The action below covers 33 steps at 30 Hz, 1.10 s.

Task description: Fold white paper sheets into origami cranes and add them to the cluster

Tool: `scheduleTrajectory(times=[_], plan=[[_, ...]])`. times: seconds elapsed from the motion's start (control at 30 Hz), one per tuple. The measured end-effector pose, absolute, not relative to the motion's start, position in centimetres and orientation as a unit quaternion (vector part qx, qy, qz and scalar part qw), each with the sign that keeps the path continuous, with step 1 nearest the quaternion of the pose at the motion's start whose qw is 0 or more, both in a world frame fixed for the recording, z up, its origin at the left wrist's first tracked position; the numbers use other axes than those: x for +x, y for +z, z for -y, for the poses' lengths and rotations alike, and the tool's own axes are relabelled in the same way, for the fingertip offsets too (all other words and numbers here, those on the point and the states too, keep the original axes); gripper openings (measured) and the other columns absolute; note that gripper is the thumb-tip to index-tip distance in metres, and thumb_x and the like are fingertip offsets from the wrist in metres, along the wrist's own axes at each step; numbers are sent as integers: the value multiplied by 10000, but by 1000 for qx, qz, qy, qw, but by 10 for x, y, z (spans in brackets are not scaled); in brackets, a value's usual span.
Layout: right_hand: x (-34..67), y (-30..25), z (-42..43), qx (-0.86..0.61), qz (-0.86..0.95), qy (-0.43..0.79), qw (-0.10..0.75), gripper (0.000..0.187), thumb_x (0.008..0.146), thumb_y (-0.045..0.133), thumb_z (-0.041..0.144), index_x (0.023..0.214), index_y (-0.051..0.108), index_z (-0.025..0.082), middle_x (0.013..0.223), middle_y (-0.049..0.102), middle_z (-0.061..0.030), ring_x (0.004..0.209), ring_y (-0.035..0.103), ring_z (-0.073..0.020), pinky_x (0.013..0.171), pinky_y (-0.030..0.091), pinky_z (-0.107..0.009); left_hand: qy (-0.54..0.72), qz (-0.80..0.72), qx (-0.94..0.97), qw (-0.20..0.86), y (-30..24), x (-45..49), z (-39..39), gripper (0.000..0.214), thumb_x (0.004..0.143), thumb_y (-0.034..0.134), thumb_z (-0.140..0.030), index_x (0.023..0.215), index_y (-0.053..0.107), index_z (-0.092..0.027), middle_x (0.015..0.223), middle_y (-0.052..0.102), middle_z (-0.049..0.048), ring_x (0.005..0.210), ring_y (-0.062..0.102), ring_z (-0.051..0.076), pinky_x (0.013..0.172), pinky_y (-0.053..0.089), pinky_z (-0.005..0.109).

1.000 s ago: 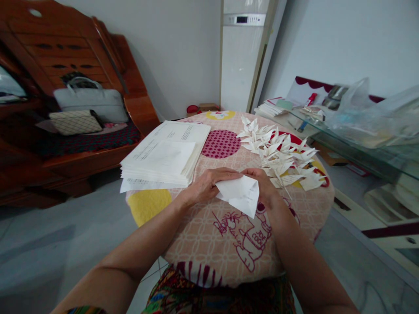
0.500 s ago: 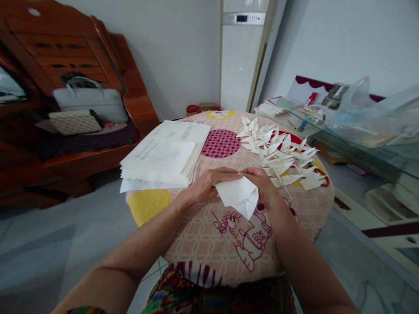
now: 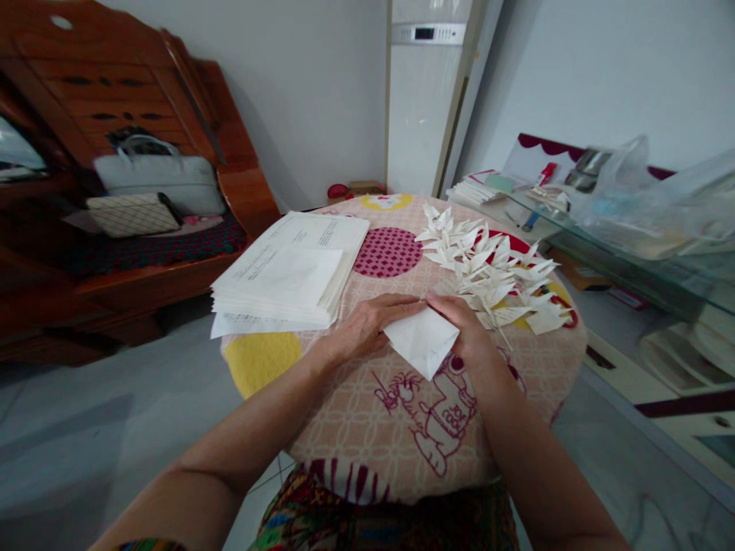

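Note:
A small white sheet of paper (image 3: 423, 344), folded into a diamond-like square, lies near the middle of the round table. My left hand (image 3: 376, 320) is at its upper left edge, fingers together and pressed along the paper. At the upper right edge, my right hand (image 3: 462, 321) grips it, with thumb and fingertips close to those of the left. Folded paper cranes (image 3: 482, 264) crowd together just beyond my right hand. A thick stack of printed paper (image 3: 287, 264) sits past my left hand, with a smaller blank sheet (image 3: 310, 274) on top.
A patterned pink cloth (image 3: 367, 413) covers the table. On the right is a glass-topped cabinet (image 3: 609, 245) with a plastic bag (image 3: 637, 191) on it. To the left stands a carved wooden sofa (image 3: 241, 199) holding a grey handbag (image 3: 161, 180). A tall air conditioner (image 3: 422, 115) stands behind.
The raised lower flap of the folded paper now lies flat, so its outline is a neat square. Both hands have shifted slightly to the right along its edges.

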State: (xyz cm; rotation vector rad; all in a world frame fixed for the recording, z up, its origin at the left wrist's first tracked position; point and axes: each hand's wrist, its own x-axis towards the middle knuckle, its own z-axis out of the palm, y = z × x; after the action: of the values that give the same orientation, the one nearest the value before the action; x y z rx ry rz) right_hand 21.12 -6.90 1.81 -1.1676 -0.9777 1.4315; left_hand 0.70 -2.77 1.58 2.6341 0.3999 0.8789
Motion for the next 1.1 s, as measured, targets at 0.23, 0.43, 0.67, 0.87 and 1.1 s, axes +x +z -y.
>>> scheduleTrajectory(times=[0.23, 0.43, 0.67, 0.87, 1.1], plan=[[211, 21, 71, -462, 343, 646, 501, 296, 536, 872, 348, 711, 725, 160, 607, 689, -6, 527, 585, -131, 537, 431, -267, 345, -166, 916, 118, 10, 4, 21, 502, 896, 594, -189, 1395, 545, -180, 1300, 667, 142, 1180, 645, 240, 982, 543, 416], [209, 18, 71, -475, 333, 640, 504, 253, 556, 849, 319, 709, 733, 154, 612, 703, -14, 532, 591, -133, 549, 433, -273, 305, -213, 924, 84, 14, 5, 22, 445, 830, 638, -195, 1274, 631, -169, 1168, 725, 125, 1052, 679, 246, 960, 514, 441], [207, 15, 69, -472, 323, 640, 514, 247, 547, 834, 266, 762, 780, 157, 655, 740, -33, 568, 615, -151, 587, 456, -281, 299, -260, 916, 60, 11, 8, 22, 388, 818, 655, -186, 1205, 677, -164, 1135, 736, 122, 1038, 684, 250, 996, 489, 447], [203, 14, 67, -480, 293, 640, 523, 235, 567, 771, 158, 802, 783, 175, 716, 764, -38, 615, 640, -162, 639, 490, -293, 318, -286, 903, 49, 10, 14, 14, 386, 834, 634, -132, 1218, 678, -132, 1139, 735, 146, 1030, 692, 252, 918, 544, 419], [201, 4, 64, -503, 273, 636, 518, 238, 622, 711, 111, 847, 742, 181, 720, 748, -33, 616, 649, -163, 616, 492, -291, 344, -255, 903, 31, 13, 12, 14, 434, 816, 583, -54, 1235, 665, -129, 1174, 715, 140, 1083, 662, 244, 945, 539, 419]])
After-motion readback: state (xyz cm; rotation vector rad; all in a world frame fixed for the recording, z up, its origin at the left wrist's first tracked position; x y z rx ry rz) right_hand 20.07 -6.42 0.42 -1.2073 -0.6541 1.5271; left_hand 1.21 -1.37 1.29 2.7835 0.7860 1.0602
